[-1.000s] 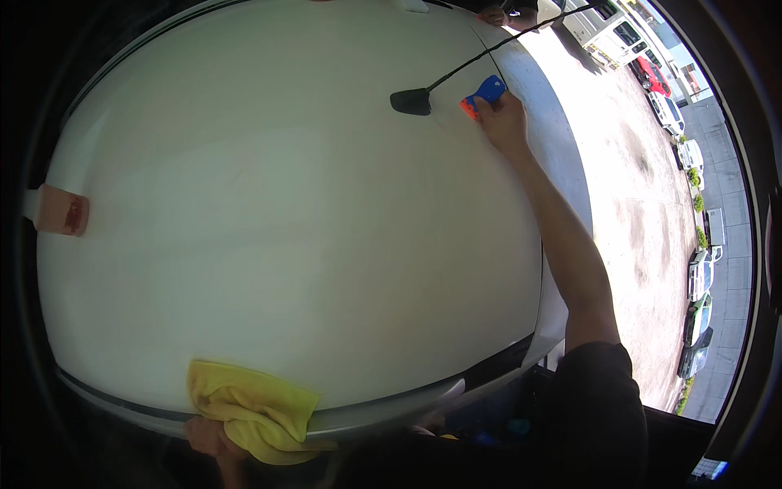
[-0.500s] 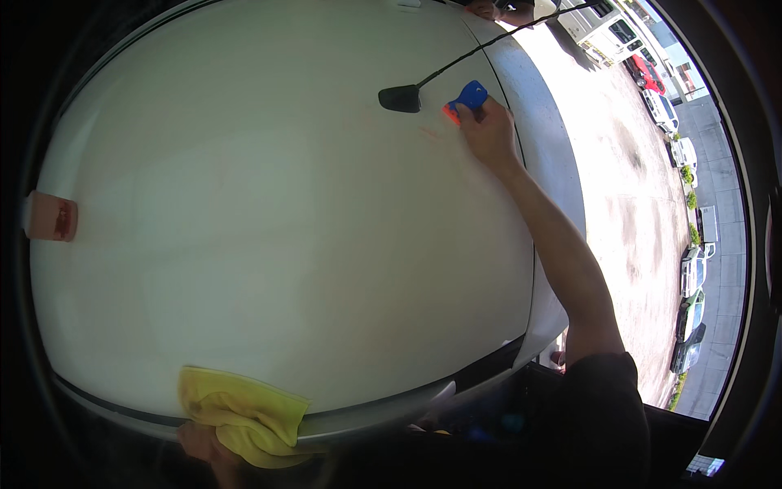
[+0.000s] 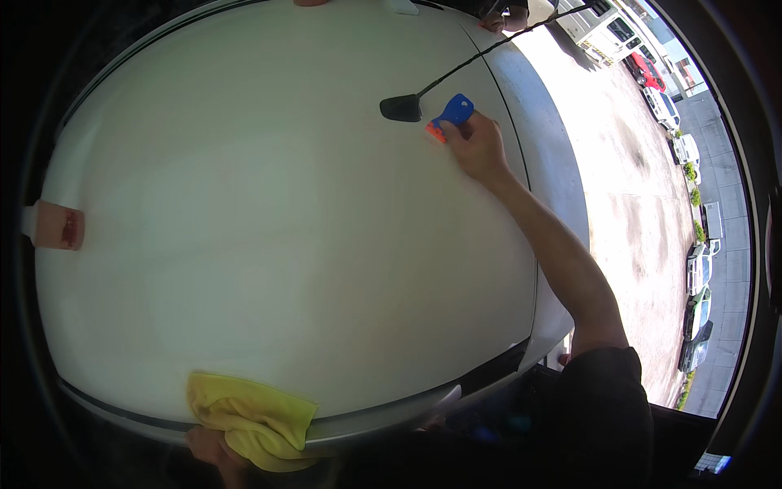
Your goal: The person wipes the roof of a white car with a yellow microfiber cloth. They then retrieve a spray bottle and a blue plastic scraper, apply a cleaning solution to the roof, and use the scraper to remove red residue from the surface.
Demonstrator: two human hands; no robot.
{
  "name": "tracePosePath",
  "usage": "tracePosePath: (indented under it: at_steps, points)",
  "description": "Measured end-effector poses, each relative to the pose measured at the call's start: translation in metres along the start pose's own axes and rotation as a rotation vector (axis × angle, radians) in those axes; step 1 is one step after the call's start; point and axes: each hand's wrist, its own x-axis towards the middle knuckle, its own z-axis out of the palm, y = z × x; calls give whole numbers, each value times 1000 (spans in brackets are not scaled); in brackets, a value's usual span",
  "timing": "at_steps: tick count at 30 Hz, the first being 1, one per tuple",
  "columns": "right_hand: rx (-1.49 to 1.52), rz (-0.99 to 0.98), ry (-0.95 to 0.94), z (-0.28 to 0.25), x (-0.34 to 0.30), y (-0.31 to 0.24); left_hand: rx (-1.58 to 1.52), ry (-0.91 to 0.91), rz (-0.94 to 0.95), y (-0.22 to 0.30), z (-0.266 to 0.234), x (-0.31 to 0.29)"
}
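My right hand (image 3: pixel 476 147) pinches a small plastic scraper with a blue handle (image 3: pixel 456 110) and an orange blade. Its orange edge (image 3: pixel 436 133) meets the white car roof (image 3: pixel 269 204), just right of the black antenna base (image 3: pixel 401 107). Down at the roof's near edge, my left hand (image 3: pixel 208 446) is closed around the side of a yellow cloth (image 3: pixel 252 411), whose folds gather there. Some of its fingers are hidden. The cloth drapes over the roof rail, part of it lying on the roof.
A plastic cup or bottle with reddish contents (image 3: pixel 61 226) is at the roof's far left. The antenna's thin rod (image 3: pixel 489 50) slants up rightward. Another person's hand (image 3: pixel 493 22) shows at the far edge, near a small white object (image 3: pixel 403 6). Parked vehicles (image 3: pixel 696 273) line the right.
My right hand has moved the scraper leftward and slightly nearer, below the antenna base. The reddish mark there is now mostly gone or covered. My left hand and the cloth keep their place on the roof edge.
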Motion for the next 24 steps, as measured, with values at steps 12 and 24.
tracePosePath:
  at_steps: [12, 24]
  points:
    - [16, -73, -75, -7, -9, 9, 40, 84, 56, 6, 5, 14]
    - [51, -89, -80, -5, -12, -2, 65, 63, 31, 3, 9, 3]
